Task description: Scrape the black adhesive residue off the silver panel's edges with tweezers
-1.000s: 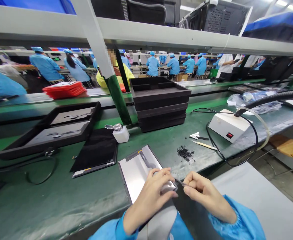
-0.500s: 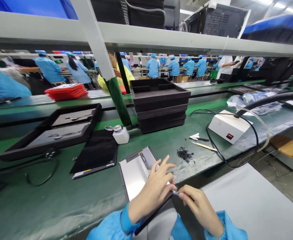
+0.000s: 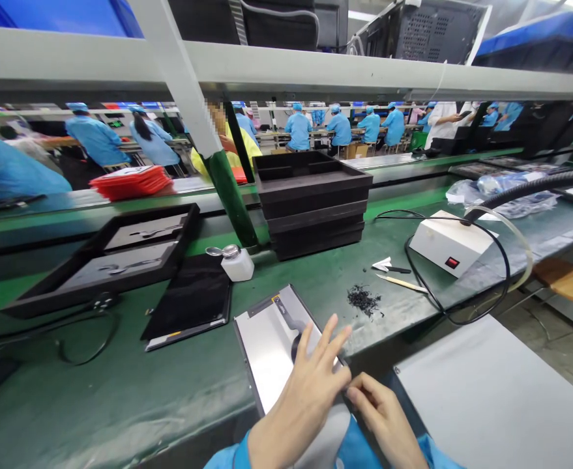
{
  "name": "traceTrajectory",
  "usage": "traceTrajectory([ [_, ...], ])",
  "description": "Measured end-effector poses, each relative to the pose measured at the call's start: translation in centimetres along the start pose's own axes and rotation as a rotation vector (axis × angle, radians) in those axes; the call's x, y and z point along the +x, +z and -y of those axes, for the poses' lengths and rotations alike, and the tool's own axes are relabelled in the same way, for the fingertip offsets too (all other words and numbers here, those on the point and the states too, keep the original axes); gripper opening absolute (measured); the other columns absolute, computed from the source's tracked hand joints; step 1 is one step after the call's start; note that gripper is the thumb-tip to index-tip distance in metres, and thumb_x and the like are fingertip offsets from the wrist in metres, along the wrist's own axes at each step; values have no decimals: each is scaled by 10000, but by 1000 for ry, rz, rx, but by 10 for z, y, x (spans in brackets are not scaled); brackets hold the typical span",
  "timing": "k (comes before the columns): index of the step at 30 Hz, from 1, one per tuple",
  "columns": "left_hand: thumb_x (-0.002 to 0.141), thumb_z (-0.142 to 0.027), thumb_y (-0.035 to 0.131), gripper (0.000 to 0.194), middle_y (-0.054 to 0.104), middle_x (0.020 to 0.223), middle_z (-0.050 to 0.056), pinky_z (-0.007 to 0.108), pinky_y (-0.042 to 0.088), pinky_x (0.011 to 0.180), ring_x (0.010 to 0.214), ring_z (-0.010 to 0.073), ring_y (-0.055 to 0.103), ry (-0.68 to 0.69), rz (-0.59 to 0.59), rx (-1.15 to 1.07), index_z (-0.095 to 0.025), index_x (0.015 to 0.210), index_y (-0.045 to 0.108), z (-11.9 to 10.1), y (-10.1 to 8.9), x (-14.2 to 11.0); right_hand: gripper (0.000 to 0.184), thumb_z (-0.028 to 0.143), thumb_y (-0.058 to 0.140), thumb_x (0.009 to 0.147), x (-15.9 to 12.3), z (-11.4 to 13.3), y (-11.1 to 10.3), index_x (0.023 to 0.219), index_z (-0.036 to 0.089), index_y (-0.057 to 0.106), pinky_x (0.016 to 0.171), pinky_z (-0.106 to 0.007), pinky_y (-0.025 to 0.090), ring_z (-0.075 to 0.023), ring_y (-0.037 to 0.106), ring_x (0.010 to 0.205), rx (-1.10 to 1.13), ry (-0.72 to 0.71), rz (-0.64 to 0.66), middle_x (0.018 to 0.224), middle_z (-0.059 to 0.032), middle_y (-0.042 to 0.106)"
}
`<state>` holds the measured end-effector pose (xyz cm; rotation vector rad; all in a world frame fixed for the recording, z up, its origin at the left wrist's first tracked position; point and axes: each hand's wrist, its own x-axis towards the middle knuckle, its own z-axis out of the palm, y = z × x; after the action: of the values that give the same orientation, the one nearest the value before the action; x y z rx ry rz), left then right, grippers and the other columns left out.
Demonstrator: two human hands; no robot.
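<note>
A flat silver panel [image 3: 271, 339] with a dark flex strip lies at the near edge of the green bench. My left hand [image 3: 310, 384] rests on its near right corner, upper fingers spread and thumb pressed down at the edge. My right hand [image 3: 381, 417] is just to the right, its fingers pinched together at that same corner. What it pinches is too small to make out. Both wrists wear blue sleeves.
A black panel [image 3: 188, 303] lies left of the silver one, behind it a small white bottle [image 3: 235, 260]. Black trays [image 3: 313, 198] are stacked mid-bench, another black tray [image 3: 105, 260] at left. Dark scraps [image 3: 363, 301], tweezers [image 3: 388, 267], a white box [image 3: 450, 244] with cables sit right. People in blue work beyond.
My left hand has spread its fingers over the panel's corner. My right hand has drawn nearer to me and lower, staying pinched at that corner. The camera has tipped slightly.
</note>
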<state>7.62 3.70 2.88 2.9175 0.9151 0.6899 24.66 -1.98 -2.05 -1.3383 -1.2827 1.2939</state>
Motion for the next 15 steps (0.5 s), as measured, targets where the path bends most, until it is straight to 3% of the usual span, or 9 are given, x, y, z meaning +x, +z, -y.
traceTrajectory([
  [4,911,-34,485,185,462,1497,114,652,213,1161,1494,324,173,-23,144,-110,-185,845,570,6,-8,28,540,680,387,928,-4,5,-3,715,206,536,617,-287,334,-171,436,648,-148,-44,5,672,12,476],
  [8,909,-75,553,129,480,1490,114,664,265,1133,1481,349,198,-124,239,-187,-184,847,585,19,-7,30,523,737,489,856,0,2,-1,777,219,496,524,-258,266,-129,343,543,6,-1,23,578,68,380],
  [12,916,-67,523,144,422,1529,119,662,302,1109,1484,355,179,-223,228,-164,-174,843,585,20,-4,10,510,719,551,840,6,-11,3,766,220,474,431,-223,171,-74,216,428,241,54,62,496,108,353],
  [15,911,-51,491,178,392,1548,115,683,278,1111,1492,364,138,-208,134,-110,-173,824,587,10,-2,-4,558,770,596,765,8,-24,6,752,231,452,371,-202,106,-45,127,379,369,157,87,487,133,313],
])
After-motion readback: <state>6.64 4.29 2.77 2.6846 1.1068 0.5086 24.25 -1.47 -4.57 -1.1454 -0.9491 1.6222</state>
